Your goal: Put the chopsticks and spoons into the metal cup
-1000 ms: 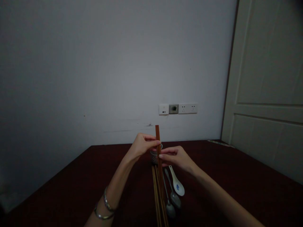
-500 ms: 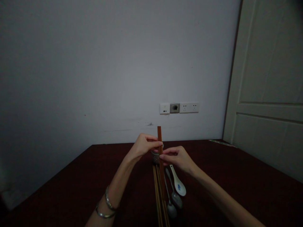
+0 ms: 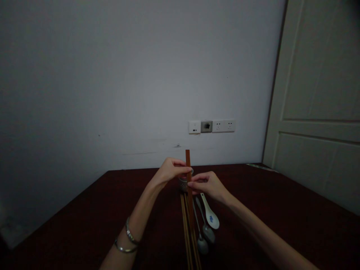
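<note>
Reddish-brown wooden chopsticks (image 3: pixel 188 157), pressed side by side, stand nearly upright in front of me. My left hand (image 3: pixel 169 171) pinches them near the top between thumb and fingers; two bangles circle that wrist. Slightly lower, my right hand (image 3: pixel 208 185) closes its thumb and fingertips on the same chopsticks from the right. A patterned cup-like holder (image 3: pixel 183 185) is partly hidden behind the hands. Lighter chopsticks (image 3: pixel 185 228) lie below on the table. To their right rest two metal spoons, one long-handled spoon (image 3: pixel 203 245) and a broader spoon (image 3: pixel 209 234), plus a white ceramic spoon (image 3: pixel 212 218) with a blue mark.
The dark red table (image 3: pixel 135 183) reaches back to a pale wall (image 3: pixel 140 93). Switches and sockets (image 3: pixel 223 126) are set low on that wall. A panelled door (image 3: pixel 317 82) stands at the right. A flat strip (image 3: pixel 261 167) lies near the table's back right edge.
The view has shifted a little, so everything sits slightly higher and farther left. Both hands keep their pinch on the chopsticks, with hardly any other movement.
</note>
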A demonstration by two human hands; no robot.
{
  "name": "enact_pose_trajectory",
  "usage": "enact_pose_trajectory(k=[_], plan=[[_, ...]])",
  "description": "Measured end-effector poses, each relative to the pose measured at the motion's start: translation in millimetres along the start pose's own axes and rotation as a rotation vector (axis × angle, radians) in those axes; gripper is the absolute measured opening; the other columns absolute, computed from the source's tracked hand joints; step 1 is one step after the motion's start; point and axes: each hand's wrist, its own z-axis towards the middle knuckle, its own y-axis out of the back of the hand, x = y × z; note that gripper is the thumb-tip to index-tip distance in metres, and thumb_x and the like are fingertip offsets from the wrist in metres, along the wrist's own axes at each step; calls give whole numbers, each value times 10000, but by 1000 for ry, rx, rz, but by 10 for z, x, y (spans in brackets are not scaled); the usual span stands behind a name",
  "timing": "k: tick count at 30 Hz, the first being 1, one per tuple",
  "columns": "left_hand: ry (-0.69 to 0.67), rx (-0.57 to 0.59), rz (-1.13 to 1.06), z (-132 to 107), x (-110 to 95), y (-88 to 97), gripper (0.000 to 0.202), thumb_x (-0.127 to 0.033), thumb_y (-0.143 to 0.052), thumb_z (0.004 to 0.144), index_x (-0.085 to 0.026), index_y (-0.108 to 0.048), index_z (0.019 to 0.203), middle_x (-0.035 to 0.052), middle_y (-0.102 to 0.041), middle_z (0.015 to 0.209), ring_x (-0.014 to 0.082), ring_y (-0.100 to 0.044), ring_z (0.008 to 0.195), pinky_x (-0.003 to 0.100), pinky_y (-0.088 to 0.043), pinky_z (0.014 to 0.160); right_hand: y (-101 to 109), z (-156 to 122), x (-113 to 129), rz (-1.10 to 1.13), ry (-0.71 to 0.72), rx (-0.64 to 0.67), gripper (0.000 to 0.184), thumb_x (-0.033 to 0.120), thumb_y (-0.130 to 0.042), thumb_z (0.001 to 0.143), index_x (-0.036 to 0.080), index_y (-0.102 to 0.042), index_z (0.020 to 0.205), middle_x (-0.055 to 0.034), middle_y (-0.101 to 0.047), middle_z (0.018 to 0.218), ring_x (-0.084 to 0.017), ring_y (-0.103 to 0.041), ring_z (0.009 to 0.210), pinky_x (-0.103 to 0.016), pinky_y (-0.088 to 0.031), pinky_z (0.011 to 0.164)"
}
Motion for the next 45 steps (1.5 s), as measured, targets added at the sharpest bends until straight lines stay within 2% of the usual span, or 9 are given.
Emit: enact_pose_trajectory(k=[6, 10, 14, 20, 24, 28, 34, 39, 45], plan=[[12, -31, -47, -54, -95, 86, 440, -288, -699, 625, -103, -606, 1013, 128, -662, 868, 154, -620, 677, 246, -492, 557, -2, 43, 11, 13, -5, -28, 345, 380, -751, 484, 107, -672, 680, -29, -647, 610, -109, -584, 528, -274, -501, 582], [-37, -159, -99, 23, -22, 265, 463, -363, -650, 678, -127, -565, 1067, 154, -621, 1006, 166, -626, 727, 233, -501, 532, 100, 211, 43, 28, 32, -104, 333, 376, -752, 482, 116, -670, 673, -20, -646, 591, -113, -581, 517, -270, -493, 578], [20, -326, -167, 281, 476, 449, 377, -389, -584, 722, -121, -570, 987, 149, -603, 1034, 156, -627, 699, 225, -499, 496, 262, 535, 161, 9, 124, -193, 291, 336, -758, 491, 117, -671, 663, -32, -661, 631, -124, -590, 548, -287, -505, 607], [299, -518, -232, 496, 1450, 630, 235, -294, -511, 766, -121, -562, 915, 94, -640, 842, 96, -592, 546, 207, -482, 494, 414, 1058, 389, 48, 242, -207, 192, 251, -743, 554, 113, -659, 659, -56, -667, 682, -149, -617, 642, -331, -530, 689], [329, -585, -217, 471, 1777, 659, 193, -265, -463, 781, -124, -553, 879, 46, -619, 724, 79, -554, 472, 203, -464, 462, 462, 1338, 415, 13, 261, -200, 159, 230, -716, 593, 110, -657, 679, -58, -665, 687, -142, -617, 643, -318, -530, 675], [368, -553, -156, 504, 1985, 607, 161, -232, -449, 778, -115, -547, 829, 15, -585, 611, 75, -522, 419, 188, -433, 424, 491, 1556, 318, -62, 217, -196, 160, 230, -705, 598, 106, -658, 689, -66, -667, 693, -138, -613, 641, -289, -523, 629], [293, -591, 68, 573, 2161, 509, 166, -202, -432, 762, -104, -565, 750, -6, -541, 504, 67, -452, 347, 155, -321, 328, 523, 1744, 26, -128, 164, -181, 193, 257, -700, 593, 109, -673, 714, -84, -676, 742, -148, -614, 694, -255, -503, 602], [273, -655, 130, 551, 2149, 485, 182, -223, -434, 752, -112, -577, 745, -11, -531, 482, 73, -449, 344, 156, -301, 320, 515, 1823, -237, -131, 121, -209, 216, 273, -707, 569, 118, -679, 718, -84, -682, 754, -163, -618, 747, -262, -496, 632], [266, -659, 156, 539, 2136, 480, 198, -220, -431, 738, -107, -591, 764, -9, -532, 470, 81, -446, 345, 162, -301, 322, 478, 1863, -498, -133, 80, -215, 222, 273, -723, 526, 122, -680, 683, -64, -676, 706, -155, -609, 701, -264, -492, 624]])
